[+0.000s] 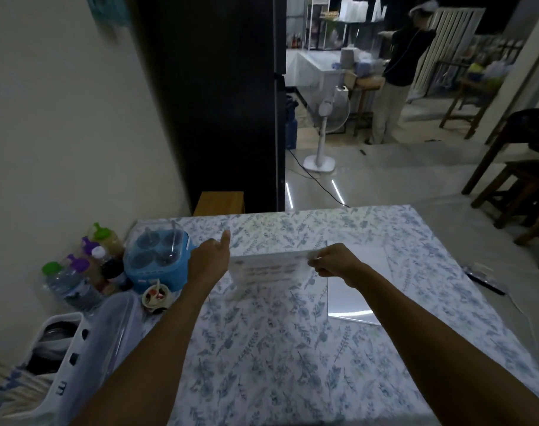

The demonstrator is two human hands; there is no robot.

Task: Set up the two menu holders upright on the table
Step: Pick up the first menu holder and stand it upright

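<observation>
A clear menu holder (269, 272) with a printed sheet stands roughly upright in the middle of the floral-clothed table (292, 364). My left hand (211, 256) rests against its left edge, thumb raised. My right hand (329, 259) pinches its upper right corner. A second clear menu holder (354, 284) lies flat on the table just to the right of the first, under my right wrist.
Along the left edge stand a blue condiment caddy (157, 256), several bottles (77, 272), a small cup (156, 296) and a white basket (62, 348). A fan (326, 130) and a person (397, 66) stand beyond the table; wooden stools (514, 186) at right.
</observation>
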